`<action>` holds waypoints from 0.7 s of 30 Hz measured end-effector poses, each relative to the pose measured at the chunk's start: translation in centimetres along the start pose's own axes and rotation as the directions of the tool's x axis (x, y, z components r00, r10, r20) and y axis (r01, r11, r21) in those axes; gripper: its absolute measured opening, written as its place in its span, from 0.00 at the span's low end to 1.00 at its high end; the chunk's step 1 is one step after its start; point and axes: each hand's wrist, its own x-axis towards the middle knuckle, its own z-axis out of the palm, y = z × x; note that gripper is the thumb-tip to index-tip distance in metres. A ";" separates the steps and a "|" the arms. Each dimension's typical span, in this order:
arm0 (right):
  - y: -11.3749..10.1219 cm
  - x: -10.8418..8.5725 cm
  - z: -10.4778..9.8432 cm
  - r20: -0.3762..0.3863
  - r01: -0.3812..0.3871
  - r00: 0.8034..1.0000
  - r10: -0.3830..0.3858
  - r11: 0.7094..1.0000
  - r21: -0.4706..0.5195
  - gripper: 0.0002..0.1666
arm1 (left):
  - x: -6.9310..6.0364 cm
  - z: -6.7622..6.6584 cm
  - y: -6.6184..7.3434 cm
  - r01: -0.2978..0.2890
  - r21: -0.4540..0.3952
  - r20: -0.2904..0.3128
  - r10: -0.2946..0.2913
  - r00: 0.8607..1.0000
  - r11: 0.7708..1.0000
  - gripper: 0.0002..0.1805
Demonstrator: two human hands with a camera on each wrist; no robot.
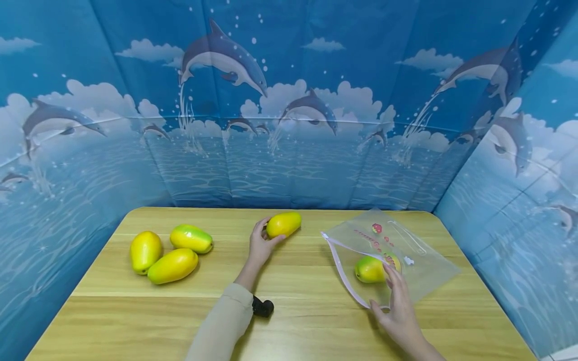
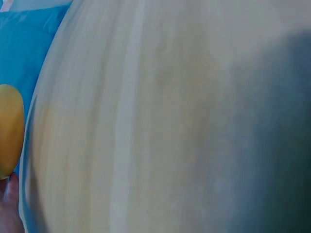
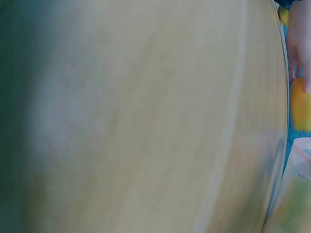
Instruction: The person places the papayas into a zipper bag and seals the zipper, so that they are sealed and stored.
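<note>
My left hand [image 1: 262, 246] holds a yellow mango [image 1: 284, 224] near the table's back edge, fingers behind it and thumb at its front; the left wrist view shows part of this mango [image 2: 10, 131] at its left edge. A clear zip bag [image 1: 429, 273] with red print and a pale pink zip strip lies on the right. Inside it rests a yellow-green mango [image 1: 370, 269]. My right hand [image 1: 398, 313] is at the bag's front edge, fingers over the bag beside that mango, thumb apart from them; whether it pinches the film is unclear.
On the left of the wooden table [image 1: 113, 311] lie three more mangoes: one upright-lying yellow [image 1: 146, 251], one yellow-green [image 1: 191, 238], one yellow in front [image 1: 173, 266]. A blue dolphin-print curtain [image 1: 289, 165] stands behind the table and along both sides.
</note>
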 end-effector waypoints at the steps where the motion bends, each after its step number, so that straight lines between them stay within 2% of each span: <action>1: 0.0 0.0 0.0 0.000 -0.002 1.000 0.002 1.000 -0.002 0.56 | -0.1 0.1 0.1 0.007 -0.006 -0.006 -0.007 1.000 1.000 0.36; 8: -0.1 0.0 0.0 -0.011 -0.003 1.000 0.003 1.000 0.001 0.58 | -1.2 0.6 1.5 0.002 -0.079 -0.024 -0.004 1.000 0.997 0.35; 11: -0.1 0.0 0.1 -0.013 -0.008 1.000 0.008 1.000 -0.004 0.60 | -2.0 0.5 3.1 0.016 -0.135 -0.019 -0.018 1.000 0.991 0.35; 16: 0.0 0.1 0.1 -0.020 0.007 1.000 -0.007 1.000 -0.011 0.62 | -3.7 0.2 6.3 0.032 -0.172 0.016 -0.030 0.999 0.985 0.34; 21: -0.1 0.1 0.1 -0.011 -0.010 1.000 0.010 1.000 -0.027 0.63 | -5.4 0.1 7.5 0.040 -0.176 0.084 -0.025 0.996 0.984 0.34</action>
